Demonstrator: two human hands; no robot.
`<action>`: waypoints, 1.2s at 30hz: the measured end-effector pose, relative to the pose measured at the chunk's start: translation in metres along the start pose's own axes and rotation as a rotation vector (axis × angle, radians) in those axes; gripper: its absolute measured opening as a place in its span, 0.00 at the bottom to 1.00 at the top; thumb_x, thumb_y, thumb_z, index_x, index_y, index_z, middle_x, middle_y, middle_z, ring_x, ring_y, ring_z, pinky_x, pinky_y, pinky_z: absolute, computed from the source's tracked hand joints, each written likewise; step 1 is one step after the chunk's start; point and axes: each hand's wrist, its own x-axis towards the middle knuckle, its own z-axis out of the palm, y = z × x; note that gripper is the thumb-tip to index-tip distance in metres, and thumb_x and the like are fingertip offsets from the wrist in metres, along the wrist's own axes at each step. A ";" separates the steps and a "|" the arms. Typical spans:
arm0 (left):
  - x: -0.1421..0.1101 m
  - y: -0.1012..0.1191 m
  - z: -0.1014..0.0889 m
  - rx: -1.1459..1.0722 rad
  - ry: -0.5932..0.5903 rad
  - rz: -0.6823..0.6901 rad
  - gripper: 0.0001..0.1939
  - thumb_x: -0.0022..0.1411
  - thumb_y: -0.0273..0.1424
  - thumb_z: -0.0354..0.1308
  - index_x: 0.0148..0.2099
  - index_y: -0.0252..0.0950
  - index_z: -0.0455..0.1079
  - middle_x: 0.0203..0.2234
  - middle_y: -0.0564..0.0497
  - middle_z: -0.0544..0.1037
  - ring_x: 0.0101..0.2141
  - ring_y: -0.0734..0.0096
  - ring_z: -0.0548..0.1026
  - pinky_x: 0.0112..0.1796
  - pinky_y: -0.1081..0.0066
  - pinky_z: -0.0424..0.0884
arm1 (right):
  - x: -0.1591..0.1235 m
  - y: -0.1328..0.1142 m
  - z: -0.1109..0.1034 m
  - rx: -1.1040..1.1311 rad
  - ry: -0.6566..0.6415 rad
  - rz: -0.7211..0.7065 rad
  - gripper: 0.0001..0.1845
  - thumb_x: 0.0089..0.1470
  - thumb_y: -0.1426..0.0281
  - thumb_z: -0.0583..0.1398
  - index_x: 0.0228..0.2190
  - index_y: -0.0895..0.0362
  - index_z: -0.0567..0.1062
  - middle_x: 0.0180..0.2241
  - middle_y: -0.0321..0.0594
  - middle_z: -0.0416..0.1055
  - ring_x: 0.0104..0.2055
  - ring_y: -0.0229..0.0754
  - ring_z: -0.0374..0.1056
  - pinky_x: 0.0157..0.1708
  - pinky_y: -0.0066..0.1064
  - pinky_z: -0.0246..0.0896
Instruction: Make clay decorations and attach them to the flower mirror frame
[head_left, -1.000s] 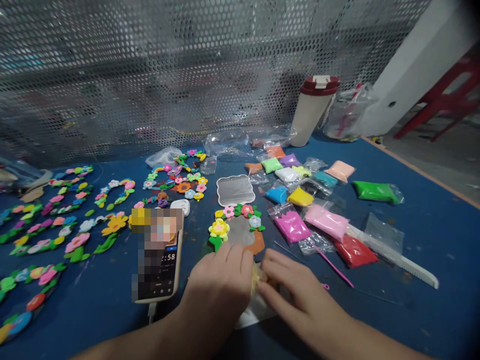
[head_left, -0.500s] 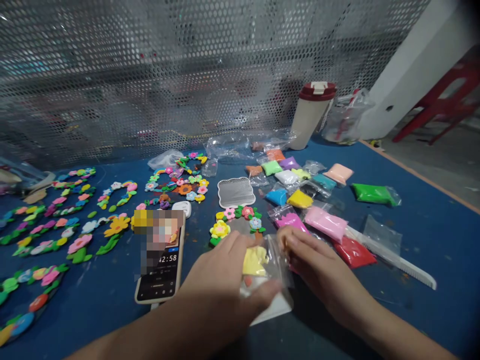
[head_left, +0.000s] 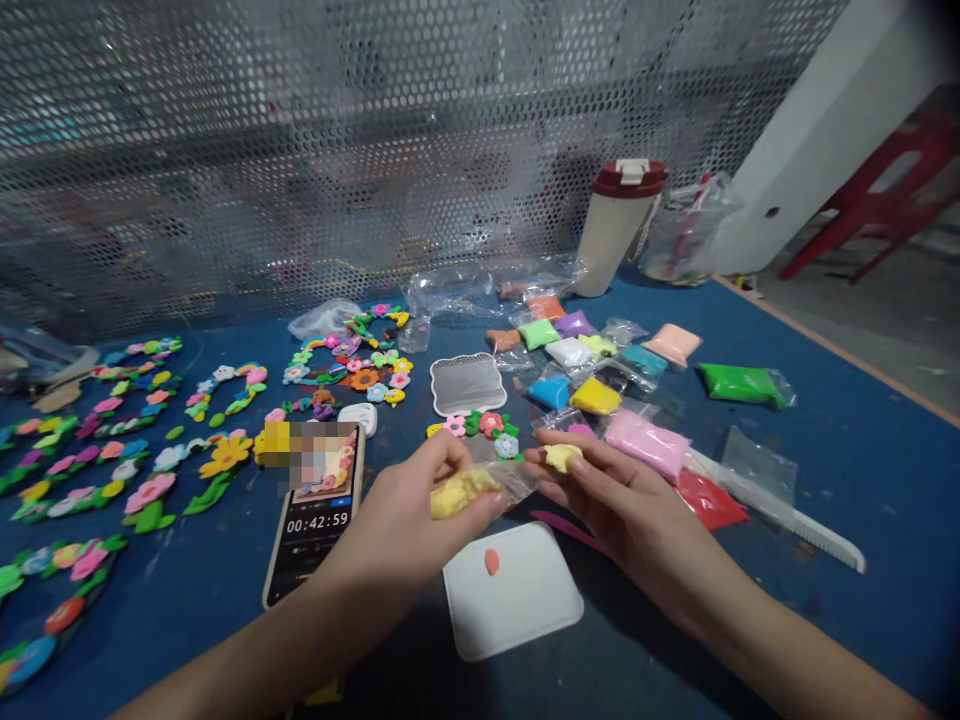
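Note:
My left hand (head_left: pixel 420 510) is closed on a clear plastic bag of pale yellow modelling clay (head_left: pixel 463 490), its open end pointing right. Between the fingertips of my right hand (head_left: pixel 607 485) is a small torn lump of the same yellow clay (head_left: pixel 562 458), apart from the bag. Below both hands lies a white rounded board (head_left: pixel 517 600) with a small coral clay piece (head_left: pixel 492 561) on it. Just beyond the hands, a frame decorated with clay flowers (head_left: pixel 491 425) is partly hidden by them.
Clay packets in many colours, such as a pink packet (head_left: pixel 646 445), lie to the right beside a white comb (head_left: pixel 810 535). On the left are a phone (head_left: pixel 319 540) and several flower-decorated frames (head_left: pixel 112 470). A tumbler (head_left: pixel 619 230) stands before the perforated metal panel (head_left: pixel 315 150).
The yellow clay bag has been lifted and turned off the white board, uncovering the coral piece. A yellow lump now shows in my right fingers, which have drawn away from the bag.

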 end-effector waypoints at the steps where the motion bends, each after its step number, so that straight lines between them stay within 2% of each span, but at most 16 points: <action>1: 0.000 0.001 0.001 -0.028 -0.010 -0.024 0.10 0.56 0.38 0.55 0.33 0.38 0.60 0.23 0.57 0.70 0.25 0.71 0.69 0.25 0.75 0.62 | 0.000 0.001 0.000 0.008 -0.004 -0.008 0.12 0.54 0.63 0.61 0.40 0.52 0.75 0.38 0.38 0.75 0.39 0.37 0.71 0.42 0.30 0.65; 4: 0.000 0.003 0.003 -0.138 -0.073 -0.039 0.08 0.55 0.35 0.55 0.33 0.39 0.59 0.23 0.58 0.70 0.25 0.72 0.70 0.25 0.76 0.62 | 0.001 0.003 -0.002 -0.004 -0.021 -0.034 0.11 0.51 0.61 0.63 0.33 0.54 0.75 0.27 0.33 0.72 0.23 0.28 0.63 0.27 0.21 0.62; 6: 0.000 0.004 0.005 -0.182 -0.115 -0.036 0.07 0.54 0.33 0.55 0.33 0.39 0.59 0.21 0.58 0.70 0.24 0.73 0.70 0.25 0.76 0.61 | 0.001 0.004 -0.003 -0.025 -0.006 -0.045 0.12 0.50 0.60 0.64 0.30 0.56 0.74 0.24 0.32 0.69 0.21 0.27 0.60 0.23 0.20 0.58; 8: 0.000 0.005 0.005 -0.179 -0.119 -0.044 0.06 0.55 0.33 0.55 0.34 0.39 0.60 0.22 0.58 0.70 0.25 0.72 0.70 0.26 0.76 0.62 | 0.001 0.004 -0.003 -0.045 0.019 -0.046 0.11 0.48 0.62 0.65 0.30 0.56 0.73 0.26 0.33 0.69 0.24 0.29 0.62 0.24 0.20 0.59; 13: 0.000 0.003 0.004 -0.120 -0.124 -0.036 0.07 0.57 0.36 0.54 0.36 0.39 0.63 0.26 0.56 0.72 0.28 0.71 0.69 0.28 0.74 0.62 | 0.000 -0.001 0.001 -0.075 0.045 -0.037 0.14 0.48 0.67 0.66 0.37 0.52 0.69 0.33 0.33 0.72 0.33 0.33 0.68 0.37 0.25 0.63; 17: 0.001 0.000 0.004 -0.090 -0.143 -0.038 0.07 0.59 0.37 0.54 0.36 0.39 0.64 0.27 0.57 0.71 0.28 0.71 0.68 0.29 0.74 0.62 | 0.000 0.000 0.000 -0.194 0.055 -0.124 0.10 0.50 0.65 0.64 0.32 0.54 0.67 0.25 0.30 0.69 0.27 0.31 0.65 0.30 0.24 0.60; 21: 0.002 -0.002 0.006 -0.098 -0.185 -0.010 0.06 0.59 0.36 0.53 0.36 0.39 0.65 0.26 0.57 0.72 0.29 0.71 0.69 0.29 0.75 0.61 | -0.004 0.001 -0.001 -0.409 0.083 -0.229 0.09 0.51 0.64 0.63 0.29 0.54 0.70 0.24 0.30 0.67 0.27 0.33 0.63 0.26 0.23 0.56; 26: 0.002 -0.002 0.008 -0.115 -0.268 0.029 0.07 0.59 0.36 0.55 0.35 0.37 0.67 0.27 0.56 0.72 0.30 0.71 0.69 0.29 0.76 0.61 | -0.011 0.001 0.001 -0.605 0.028 -0.318 0.06 0.53 0.64 0.61 0.30 0.53 0.73 0.27 0.32 0.69 0.29 0.34 0.64 0.28 0.25 0.57; 29: 0.001 -0.003 0.008 -0.114 -0.277 0.047 0.07 0.59 0.35 0.54 0.35 0.37 0.68 0.28 0.56 0.72 0.31 0.71 0.69 0.30 0.76 0.61 | -0.012 0.003 0.000 -0.632 -0.018 -0.339 0.05 0.55 0.64 0.60 0.31 0.52 0.73 0.28 0.32 0.70 0.31 0.35 0.66 0.29 0.25 0.59; 36: 0.000 -0.005 0.009 -0.183 -0.277 0.061 0.10 0.61 0.36 0.54 0.40 0.37 0.70 0.31 0.55 0.74 0.32 0.71 0.70 0.32 0.75 0.62 | -0.011 0.005 -0.003 -0.630 -0.010 -0.371 0.04 0.55 0.65 0.59 0.34 0.51 0.73 0.32 0.34 0.72 0.35 0.37 0.69 0.36 0.30 0.62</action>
